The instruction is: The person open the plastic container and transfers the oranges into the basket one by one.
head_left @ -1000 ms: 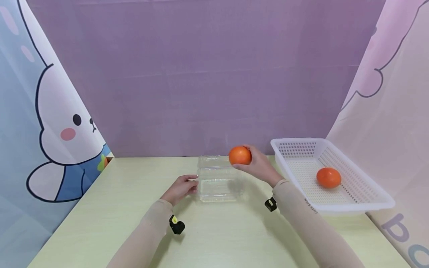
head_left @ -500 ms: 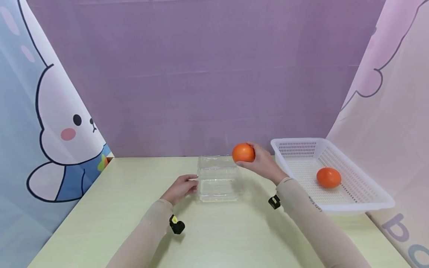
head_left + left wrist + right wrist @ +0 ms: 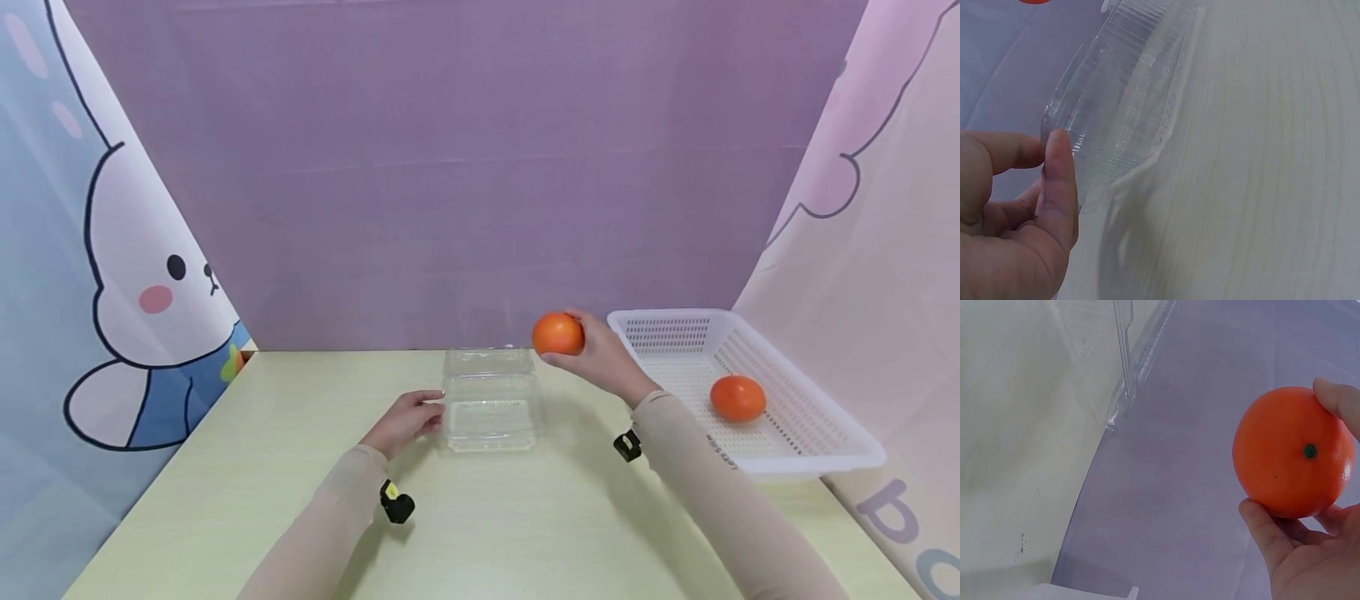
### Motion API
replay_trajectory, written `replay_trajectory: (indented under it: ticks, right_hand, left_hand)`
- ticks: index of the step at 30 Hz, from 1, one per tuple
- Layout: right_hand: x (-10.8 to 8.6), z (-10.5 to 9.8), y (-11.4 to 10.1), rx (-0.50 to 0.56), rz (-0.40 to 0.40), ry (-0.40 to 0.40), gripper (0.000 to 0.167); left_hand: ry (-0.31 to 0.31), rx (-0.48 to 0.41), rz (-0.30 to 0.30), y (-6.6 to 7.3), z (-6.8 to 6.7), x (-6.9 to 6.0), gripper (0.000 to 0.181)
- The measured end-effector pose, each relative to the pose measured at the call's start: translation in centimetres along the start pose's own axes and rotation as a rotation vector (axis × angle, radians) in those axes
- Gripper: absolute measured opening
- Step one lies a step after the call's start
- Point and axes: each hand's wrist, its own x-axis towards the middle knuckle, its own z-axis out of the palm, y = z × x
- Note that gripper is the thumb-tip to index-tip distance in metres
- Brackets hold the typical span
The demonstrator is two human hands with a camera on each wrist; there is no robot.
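In the head view, my right hand (image 3: 603, 362) holds an orange (image 3: 557, 334) up above the table, between the clear plastic box and the white basket. The right wrist view shows the thumb and fingers around this orange (image 3: 1291, 456), its green stem mark facing the camera. My left hand (image 3: 407, 423) is at the left side of the clear plastic clamshell box (image 3: 491, 421); in the left wrist view, thumb and fingers pinch the wall of the box (image 3: 1119, 100). The box lies opened out, its second half toward the back, and no fruit shows in it.
A white perforated plastic basket (image 3: 810, 461) stands on the right of the light wood table (image 3: 480, 533), with another orange (image 3: 738, 398) inside. A purple cloth (image 3: 450, 167) hangs behind the table; printed cloths hang at both sides.
My right hand has moved right and slightly up with the orange, away from the box. The left hand stays at the box, and the orange in the basket has not moved.
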Motion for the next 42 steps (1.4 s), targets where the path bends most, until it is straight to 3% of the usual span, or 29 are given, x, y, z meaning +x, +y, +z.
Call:
replay_trajectory:
  ticks: [42]
  right_hand:
    - [-0.8,-5.6,2.6,-0.053,0.069,0.051,0.095]
  left_hand:
    - [0.01,0.007,-0.002,-0.2,0.0,0.5,0.045]
